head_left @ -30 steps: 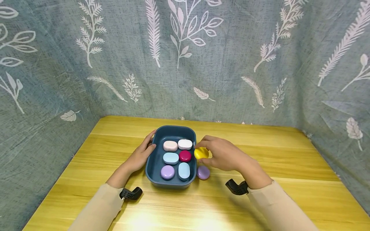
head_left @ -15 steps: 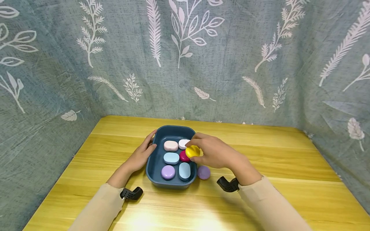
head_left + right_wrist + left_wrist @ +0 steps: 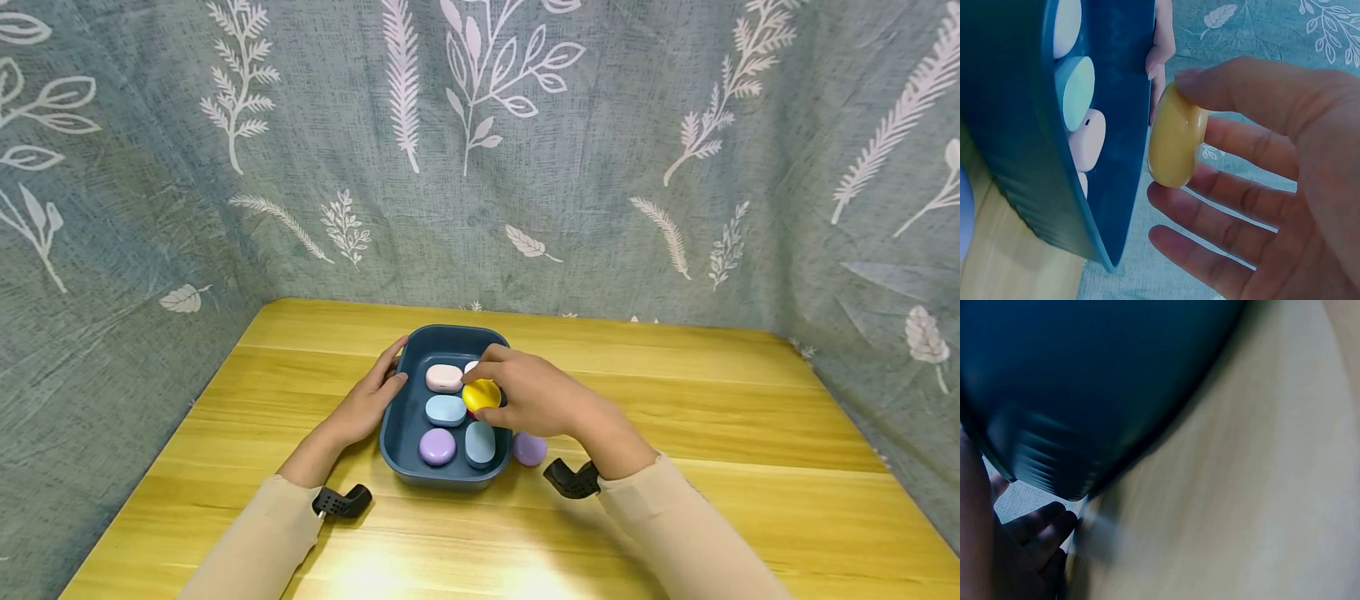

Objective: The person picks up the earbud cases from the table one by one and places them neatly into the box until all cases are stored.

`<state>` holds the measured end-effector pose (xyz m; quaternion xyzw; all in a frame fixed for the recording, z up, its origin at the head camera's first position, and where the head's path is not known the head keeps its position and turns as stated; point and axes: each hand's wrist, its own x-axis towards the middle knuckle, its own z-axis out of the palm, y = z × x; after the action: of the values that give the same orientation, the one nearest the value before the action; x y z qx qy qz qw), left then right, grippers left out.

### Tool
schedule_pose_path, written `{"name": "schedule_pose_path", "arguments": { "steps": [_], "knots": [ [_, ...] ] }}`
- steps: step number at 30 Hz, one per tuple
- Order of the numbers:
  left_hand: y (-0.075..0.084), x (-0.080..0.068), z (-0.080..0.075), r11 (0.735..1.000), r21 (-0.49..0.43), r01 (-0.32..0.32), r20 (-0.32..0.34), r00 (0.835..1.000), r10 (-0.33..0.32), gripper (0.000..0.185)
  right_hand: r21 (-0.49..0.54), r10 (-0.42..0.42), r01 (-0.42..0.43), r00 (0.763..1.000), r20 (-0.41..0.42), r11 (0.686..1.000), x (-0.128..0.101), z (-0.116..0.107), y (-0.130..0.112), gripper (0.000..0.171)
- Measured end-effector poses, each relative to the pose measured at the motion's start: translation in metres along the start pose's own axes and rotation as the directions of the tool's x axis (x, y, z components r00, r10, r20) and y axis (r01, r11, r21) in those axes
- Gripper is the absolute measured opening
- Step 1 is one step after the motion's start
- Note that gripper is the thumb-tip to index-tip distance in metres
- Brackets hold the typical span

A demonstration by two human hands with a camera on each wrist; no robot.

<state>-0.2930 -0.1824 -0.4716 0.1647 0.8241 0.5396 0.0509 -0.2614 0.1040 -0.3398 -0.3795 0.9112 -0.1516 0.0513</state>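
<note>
Over the middle of the dark blue tray (image 3: 450,337), the right hand (image 3: 528,400) pinches a yellow case (image 3: 481,394) between thumb and fingers, holding it above the tray's contents and not resting on them. From the right wrist view the yellow case (image 3: 1174,137) stands on edge, the thumb across its top and a finger behind it, while the other fingers (image 3: 1210,219) spread loosely below; the tray wall (image 3: 1122,125) is just beside it.

Against the tray's left side, the left hand (image 3: 367,400) rests with fingers fairly straight along the rim, thumb near the inner edge, touching it without curling round anything. The left wrist view is blurred and shows only the tray's dark underside (image 3: 1085,381), the worktop (image 3: 1241,487) and a few fingertips (image 3: 1041,525).

Inside the tray lie a pink case (image 3: 444,377) at the far left, a light blue case (image 3: 446,410) in the middle left, a purple case (image 3: 437,447) at the near left and a second light blue case (image 3: 480,444) at the near right. A white case (image 3: 470,366) at the far right is mostly hidden by the right hand. Another purple case (image 3: 529,448) lies on the worktop (image 3: 712,417) just outside the tray's right wall, under the right wrist.
</note>
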Motion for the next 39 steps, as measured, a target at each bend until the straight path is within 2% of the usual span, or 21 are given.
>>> {"name": "schedule_pose_path", "arguments": {
  "steps": [7,19,25,39],
  "knots": [
    [0.002,0.001,0.001,1.000,-0.002,0.003,-0.002,1.000,-0.003,0.059,0.020,-0.007,0.007,1.000,0.007,1.000,0.006,0.007,-0.004,0.040],
    [0.002,0.003,0.000,1.000,-0.019,0.002,0.015,1.000,-0.002,0.060,0.028,-0.028,0.028,1.000,0.000,0.999,0.013,0.023,-0.012,0.051],
    [0.003,0.003,0.000,1.000,-0.009,0.016,0.014,1.000,-0.016,0.060,0.009,-0.039,0.040,0.999,-0.020,0.999,0.018,0.031,-0.014,0.047],
    [0.002,0.000,-0.001,1.000,0.000,0.023,0.016,1.000,-0.023,0.060,0.039,-0.043,0.042,0.998,0.038,0.998,0.029,0.042,-0.022,0.046]
  ]
}}
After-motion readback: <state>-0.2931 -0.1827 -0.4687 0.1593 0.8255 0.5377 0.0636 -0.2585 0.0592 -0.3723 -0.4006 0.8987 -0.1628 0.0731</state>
